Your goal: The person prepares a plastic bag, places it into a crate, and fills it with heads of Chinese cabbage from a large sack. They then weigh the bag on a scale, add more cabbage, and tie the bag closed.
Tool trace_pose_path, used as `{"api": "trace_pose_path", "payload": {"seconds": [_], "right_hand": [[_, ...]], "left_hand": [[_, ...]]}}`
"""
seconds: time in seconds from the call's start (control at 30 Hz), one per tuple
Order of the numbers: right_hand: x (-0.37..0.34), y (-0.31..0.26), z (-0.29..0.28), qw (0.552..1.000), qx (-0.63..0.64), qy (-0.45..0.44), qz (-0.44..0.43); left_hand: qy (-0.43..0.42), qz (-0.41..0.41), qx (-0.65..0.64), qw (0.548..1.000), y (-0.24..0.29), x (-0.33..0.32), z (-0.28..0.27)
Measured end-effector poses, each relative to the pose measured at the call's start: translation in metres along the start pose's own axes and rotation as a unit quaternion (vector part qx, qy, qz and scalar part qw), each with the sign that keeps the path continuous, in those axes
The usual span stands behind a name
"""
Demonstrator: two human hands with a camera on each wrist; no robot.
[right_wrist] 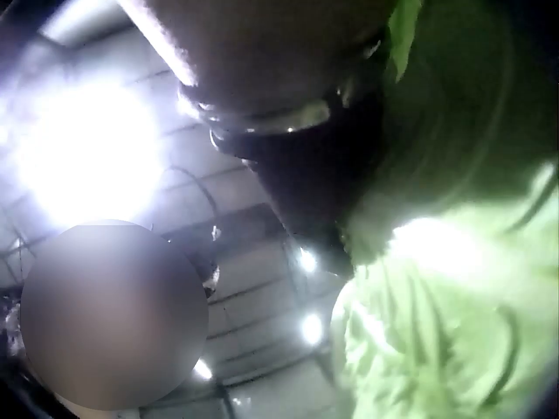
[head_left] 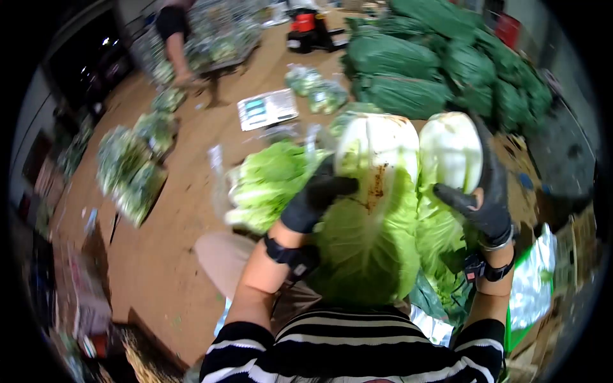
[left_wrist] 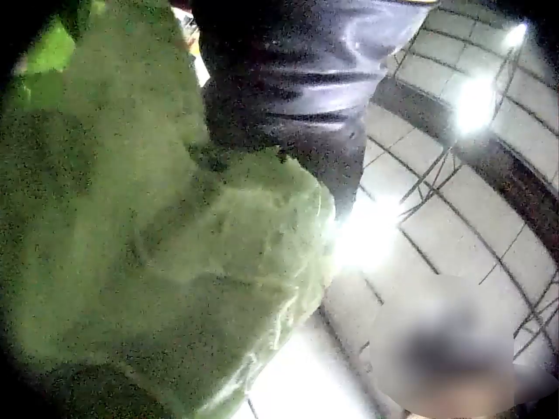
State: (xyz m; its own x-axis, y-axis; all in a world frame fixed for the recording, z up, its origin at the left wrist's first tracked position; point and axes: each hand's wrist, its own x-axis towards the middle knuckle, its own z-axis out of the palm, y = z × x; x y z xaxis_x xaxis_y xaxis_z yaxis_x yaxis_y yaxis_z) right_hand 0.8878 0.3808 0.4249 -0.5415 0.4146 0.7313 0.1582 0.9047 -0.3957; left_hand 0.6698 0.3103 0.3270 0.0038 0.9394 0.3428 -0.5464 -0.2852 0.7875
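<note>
Two Chinese cabbages are held side by side before my chest, white stem ends away from me. The larger one, the left Chinese cabbage [head_left: 377, 236], has brown spots along its white rib. My black-gloved left hand [head_left: 319, 196] grips its left side, thumb across the front and the other fingers hidden. On the slimmer right Chinese cabbage [head_left: 449, 150], my gloved right hand [head_left: 485, 195] has its thumb over the front and its fingers along the outer side. Green leaves [left_wrist: 236, 244] fill much of the left wrist view; pale leaves [right_wrist: 428, 323] show in the right one.
More leafy cabbage [head_left: 271, 182] lies by my left knee, clear plastic around it. Bagged vegetables [head_left: 131, 169] sit on the brown floor at left. Green sacks [head_left: 402, 70] are piled at the back right, near a red machine [head_left: 306, 29]. Another person's arm [head_left: 175, 48] reaches down at the far left.
</note>
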Motion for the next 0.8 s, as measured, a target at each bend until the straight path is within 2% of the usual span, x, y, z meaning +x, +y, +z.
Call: {"api": "trace_pose_path", "payload": {"seconds": [0.03,0.07,0.13,0.17,0.2,0.23,0.27,0.33,0.37,0.4,0.47,0.53,0.6,0.67,0.7,0.77,0.8], "right_hand": [[0.007,-0.016,0.038,0.993,0.046,-0.088,0.06],[0.007,-0.005,0.052,0.993,0.048,-0.088,0.063],[0.006,0.0,0.101,0.952,0.241,-0.129,0.135],[0.009,-0.01,0.098,0.91,0.321,-0.156,0.21],[0.006,0.01,0.114,0.951,0.204,-0.179,0.15],[0.004,0.017,0.128,0.879,0.358,-0.221,0.224],[0.003,0.022,0.144,0.776,0.5,-0.253,0.29],[-0.01,0.033,0.173,0.73,0.538,-0.34,0.25],[-0.01,0.032,0.18,0.764,0.482,-0.365,0.228],[-0.006,0.031,0.193,0.762,0.465,-0.393,0.218],[-0.003,0.039,0.221,0.704,0.439,-0.478,0.287],[0.006,0.022,0.244,0.745,0.424,-0.453,0.244],[0.0,0.037,0.288,0.841,0.412,-0.343,0.074],[-0.022,0.046,0.332,0.791,0.496,-0.287,0.213],[-0.023,0.04,0.336,0.789,0.504,-0.273,0.222],[-0.022,0.033,0.336,0.584,0.731,-0.177,0.304],[-0.031,0.039,0.343,0.581,0.735,-0.17,0.306]], "left_hand": [[0.064,0.006,-0.063,0.996,-0.004,-0.04,-0.046],[0.066,0.003,-0.063,0.996,-0.012,-0.045,-0.051],[0.175,-0.012,-0.235,0.956,-0.02,-0.07,-0.07],[0.136,-0.053,-0.305,0.941,-0.024,-0.073,-0.077],[0.137,-0.054,-0.306,0.94,-0.034,-0.085,-0.088],[0.144,-0.055,-0.334,0.93,-0.046,-0.102,-0.1],[0.152,-0.058,-0.36,0.919,-0.047,-0.114,-0.112],[0.197,-0.043,-0.372,0.906,-0.056,-0.148,-0.124],[0.222,-0.033,-0.365,0.904,-0.057,-0.166,-0.128],[0.246,-0.027,-0.354,0.902,-0.055,-0.18,-0.132],[0.29,-0.014,-0.314,0.904,-0.046,-0.205,-0.138],[0.333,-0.007,-0.244,0.911,-0.024,-0.221,-0.142],[0.363,-0.011,-0.145,0.92,0.007,-0.221,-0.147],[0.373,-0.024,-0.024,0.927,0.044,-0.203,-0.153],[0.366,-0.039,0.044,0.929,0.064,-0.186,-0.156],[0.334,-0.087,0.159,0.925,0.095,-0.141,-0.164],[0.311,-0.115,0.195,0.923,0.106,-0.113,-0.168]]}}
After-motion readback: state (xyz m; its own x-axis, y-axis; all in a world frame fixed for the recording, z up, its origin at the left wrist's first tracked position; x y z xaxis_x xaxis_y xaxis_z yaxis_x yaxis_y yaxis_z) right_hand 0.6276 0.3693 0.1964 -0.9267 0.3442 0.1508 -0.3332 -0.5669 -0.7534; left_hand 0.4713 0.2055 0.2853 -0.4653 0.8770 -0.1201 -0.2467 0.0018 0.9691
